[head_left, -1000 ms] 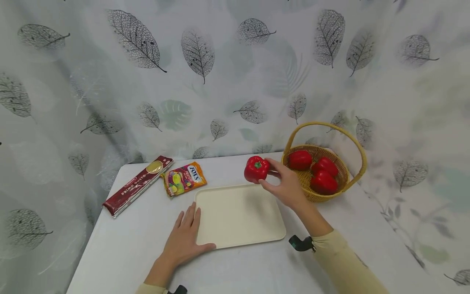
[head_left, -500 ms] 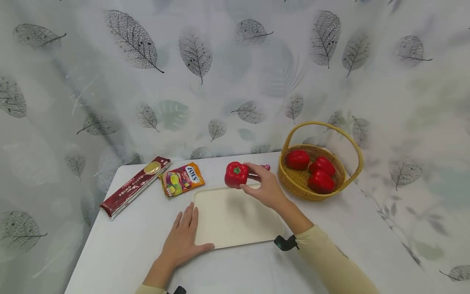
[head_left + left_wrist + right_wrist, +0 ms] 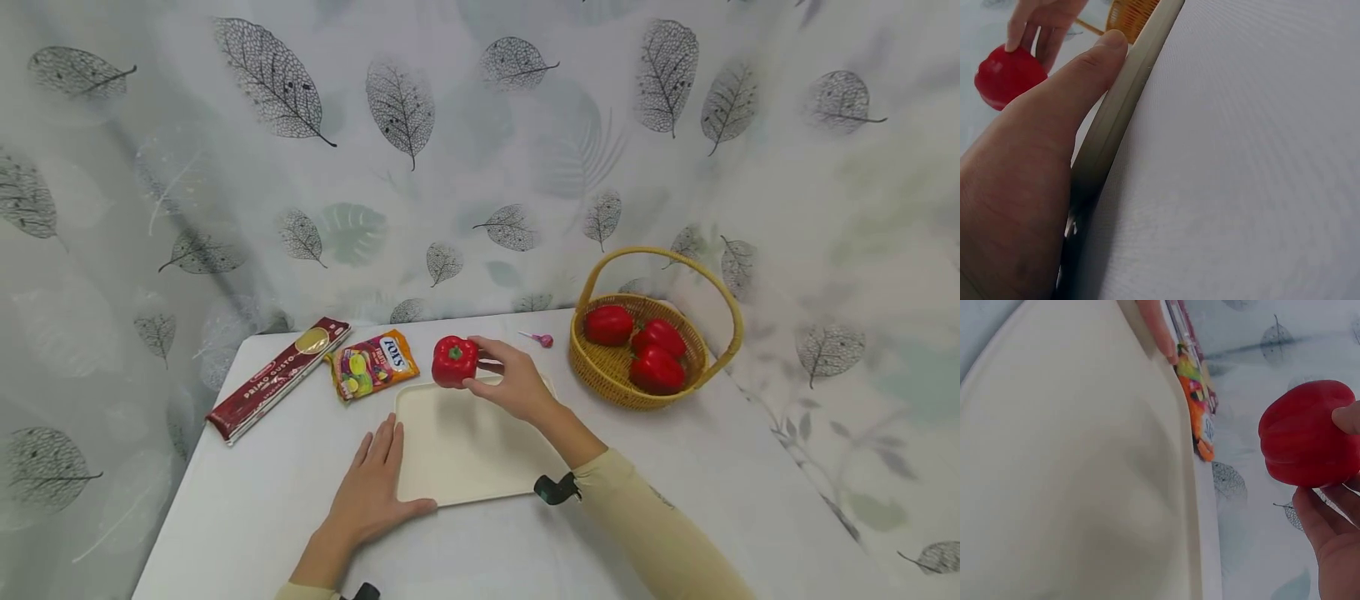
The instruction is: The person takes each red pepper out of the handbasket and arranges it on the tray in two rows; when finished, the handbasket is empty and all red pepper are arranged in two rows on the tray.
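My right hand pinches a red bell pepper between thumb and fingers, its green stem toward the head camera. The right wrist view shows the pepper held above the level of the cream tray, whose surface carries a shadow. In the head view they overlap the far edge of the tray. My left hand lies with fingers straight along the tray's left side, the thumb at its near left corner. Up close in the left wrist view, the left thumb rests at the tray's rim.
At the right stands a wicker basket with a tall handle, holding three red peppers. A pink lollipop lies left of it. Back left are an orange candy bag and a long dark red pasta pack.
My right hand has carried the pepper leftward over the tray, from near the basket toward the candy bag. The lollipop has come into view behind it. The left hand stays in place.
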`<move>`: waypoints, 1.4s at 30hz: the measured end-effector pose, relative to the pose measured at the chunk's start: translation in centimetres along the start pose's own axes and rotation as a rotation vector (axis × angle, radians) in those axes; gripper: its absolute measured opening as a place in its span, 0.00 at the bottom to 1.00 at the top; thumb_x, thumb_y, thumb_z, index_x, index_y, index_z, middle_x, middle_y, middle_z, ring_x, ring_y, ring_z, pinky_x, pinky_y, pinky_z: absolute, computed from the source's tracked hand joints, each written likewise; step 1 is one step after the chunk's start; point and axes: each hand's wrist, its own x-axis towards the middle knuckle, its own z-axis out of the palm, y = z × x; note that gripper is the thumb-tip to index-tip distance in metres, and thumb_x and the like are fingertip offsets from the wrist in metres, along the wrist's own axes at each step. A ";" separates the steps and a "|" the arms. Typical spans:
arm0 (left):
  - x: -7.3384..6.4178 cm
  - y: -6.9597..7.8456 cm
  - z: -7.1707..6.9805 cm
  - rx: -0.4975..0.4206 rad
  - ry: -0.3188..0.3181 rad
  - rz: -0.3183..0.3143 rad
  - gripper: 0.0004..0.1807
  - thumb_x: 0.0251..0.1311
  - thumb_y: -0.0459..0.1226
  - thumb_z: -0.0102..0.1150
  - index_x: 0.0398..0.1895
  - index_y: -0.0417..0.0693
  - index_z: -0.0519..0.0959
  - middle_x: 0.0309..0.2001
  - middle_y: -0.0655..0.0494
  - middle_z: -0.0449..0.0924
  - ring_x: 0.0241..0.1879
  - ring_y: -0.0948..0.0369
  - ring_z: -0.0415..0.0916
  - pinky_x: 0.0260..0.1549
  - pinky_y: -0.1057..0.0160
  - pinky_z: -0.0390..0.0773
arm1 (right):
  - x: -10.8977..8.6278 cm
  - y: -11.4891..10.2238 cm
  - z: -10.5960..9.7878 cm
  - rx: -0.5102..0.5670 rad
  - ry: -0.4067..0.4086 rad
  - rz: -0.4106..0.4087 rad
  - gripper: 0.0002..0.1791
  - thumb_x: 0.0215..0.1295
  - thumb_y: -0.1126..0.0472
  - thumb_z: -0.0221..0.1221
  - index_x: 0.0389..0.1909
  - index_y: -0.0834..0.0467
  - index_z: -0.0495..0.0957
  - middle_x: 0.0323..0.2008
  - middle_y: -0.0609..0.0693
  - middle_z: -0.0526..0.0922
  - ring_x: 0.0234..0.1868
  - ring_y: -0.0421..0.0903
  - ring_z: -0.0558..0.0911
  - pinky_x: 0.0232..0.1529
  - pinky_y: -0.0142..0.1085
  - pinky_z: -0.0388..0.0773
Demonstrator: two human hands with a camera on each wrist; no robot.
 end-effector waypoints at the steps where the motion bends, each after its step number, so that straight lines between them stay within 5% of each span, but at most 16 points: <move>1: 0.0 0.0 0.0 0.000 -0.003 -0.002 0.78 0.49 0.86 0.53 0.87 0.36 0.51 0.88 0.40 0.45 0.85 0.44 0.45 0.83 0.41 0.46 | 0.1 0.0 0.2 0.014 -0.004 0.006 0.40 0.65 0.60 0.78 0.76 0.57 0.74 0.68 0.54 0.82 0.65 0.54 0.84 0.60 0.55 0.85; 13: -0.4 -0.5 1.1 0.005 0.080 0.018 0.79 0.48 0.87 0.53 0.87 0.35 0.53 0.87 0.41 0.49 0.85 0.46 0.50 0.82 0.44 0.53 | 0.2 0.6 2.4 0.036 -0.067 0.023 0.40 0.66 0.62 0.76 0.77 0.63 0.72 0.68 0.56 0.81 0.65 0.55 0.84 0.61 0.55 0.84; 42: 0.0 -0.3 0.5 -0.022 0.043 0.005 0.79 0.47 0.87 0.54 0.87 0.36 0.53 0.87 0.43 0.48 0.85 0.46 0.48 0.82 0.44 0.52 | 0.9 2.2 6.5 0.052 -0.191 0.148 0.39 0.70 0.59 0.73 0.79 0.59 0.71 0.71 0.54 0.79 0.66 0.50 0.83 0.65 0.43 0.82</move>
